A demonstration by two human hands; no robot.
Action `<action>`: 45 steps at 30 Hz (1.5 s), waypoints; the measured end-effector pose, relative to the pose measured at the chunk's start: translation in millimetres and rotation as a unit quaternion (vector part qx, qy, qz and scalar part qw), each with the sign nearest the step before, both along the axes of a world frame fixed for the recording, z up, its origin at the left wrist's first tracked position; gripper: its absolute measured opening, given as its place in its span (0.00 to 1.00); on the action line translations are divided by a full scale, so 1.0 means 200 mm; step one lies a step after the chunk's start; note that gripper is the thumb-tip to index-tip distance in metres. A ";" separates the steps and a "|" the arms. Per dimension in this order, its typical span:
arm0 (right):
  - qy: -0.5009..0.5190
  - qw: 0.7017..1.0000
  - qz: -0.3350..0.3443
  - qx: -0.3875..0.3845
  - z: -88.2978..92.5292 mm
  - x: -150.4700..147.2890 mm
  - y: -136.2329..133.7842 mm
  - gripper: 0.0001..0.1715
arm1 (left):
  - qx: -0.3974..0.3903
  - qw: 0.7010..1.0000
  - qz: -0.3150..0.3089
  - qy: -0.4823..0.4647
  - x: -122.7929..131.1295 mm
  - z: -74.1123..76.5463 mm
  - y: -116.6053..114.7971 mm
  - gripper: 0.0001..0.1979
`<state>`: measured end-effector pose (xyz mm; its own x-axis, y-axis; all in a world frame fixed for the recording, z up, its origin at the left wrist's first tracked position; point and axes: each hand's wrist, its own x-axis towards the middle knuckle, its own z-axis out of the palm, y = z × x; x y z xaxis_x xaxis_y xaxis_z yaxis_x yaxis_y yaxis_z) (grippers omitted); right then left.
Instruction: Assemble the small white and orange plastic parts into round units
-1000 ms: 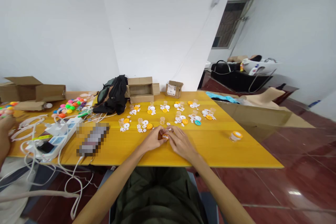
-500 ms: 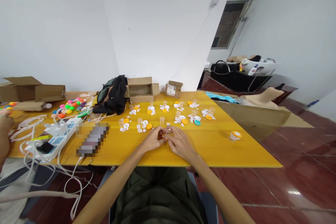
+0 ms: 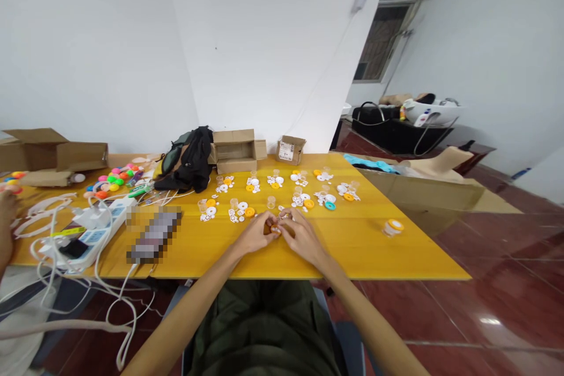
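Close to the front of the yellow table, my left hand (image 3: pixel 257 234) has its fingers curled around a small orange round piece (image 3: pixel 275 228), which looks like a lid or disc. My right hand (image 3: pixel 300 239) meets it from the other side, thumb and fingertips pinched at the piece; whatever small part those fingertips hold is hidden. Just beyond my hands stands a clear plastic cup (image 3: pixel 271 202). Groups of white gears, orange discs (image 3: pixel 249 212), a teal disc (image 3: pixel 330 205) and more clear cups spread behind it. A capped jar with an orange rim (image 3: pixel 393 227) stands off to the right.
Cardboard boxes (image 3: pixel 235 153) and a black bag (image 3: pixel 189 158) line the wall. On the left lie a white power strip (image 3: pixel 103 229) with tangled cables, a blurred-out phone (image 3: pixel 156 235) and colourful balls (image 3: pixel 117 179). Another person's arm (image 3: pixel 6 226) reaches in at the far left.
My fingers have shifted slightly around the orange piece, and more of it shows between them. The other person's arm has moved a little to the left. The view has shifted slightly.
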<state>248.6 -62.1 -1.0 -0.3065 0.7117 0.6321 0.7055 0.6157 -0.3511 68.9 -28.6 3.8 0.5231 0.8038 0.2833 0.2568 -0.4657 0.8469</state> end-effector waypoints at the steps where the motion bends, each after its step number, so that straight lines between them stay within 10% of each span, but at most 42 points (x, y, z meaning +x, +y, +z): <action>1: 0.003 1.000 0.005 -0.006 0.00 0.00 0.00 0.10 | -0.001 1.000 -0.001 0.001 0.00 0.00 0.00 0.08; 45: -0.052 0.998 -0.013 0.022 -0.04 -0.04 0.24 0.12 | 0.080 0.995 0.058 0.024 0.03 -0.03 0.14 0.10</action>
